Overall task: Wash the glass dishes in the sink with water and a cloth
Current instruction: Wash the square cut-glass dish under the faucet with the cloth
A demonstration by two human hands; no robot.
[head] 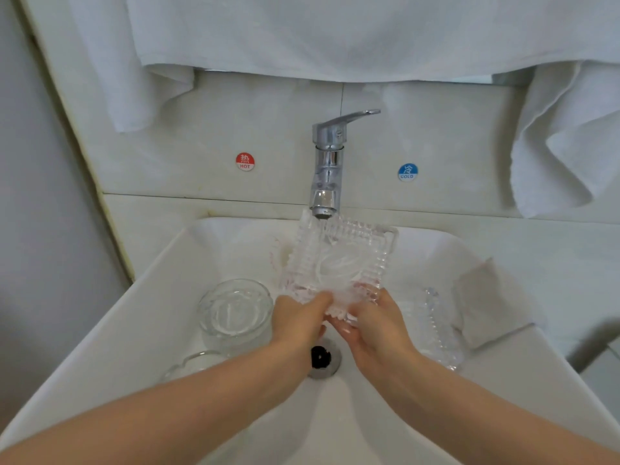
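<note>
The left hand point(298, 317) and right hand point(375, 323) are gripping the near rim of the square glass dish point(339, 260), fingers curled round it, holding it tilted under the tap point(327, 169) over the sink point(134, 330). It is looking thick, stiff and breakable, and probably slippery when wet, so the ribbed rim is likely offering the surest hold.

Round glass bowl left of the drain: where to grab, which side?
Probably its rim, from above: the round glass bowl sits upright, mouth open, so the wall can be pinched. Take the far edge; a scalloped dish crowds the near side.
</note>
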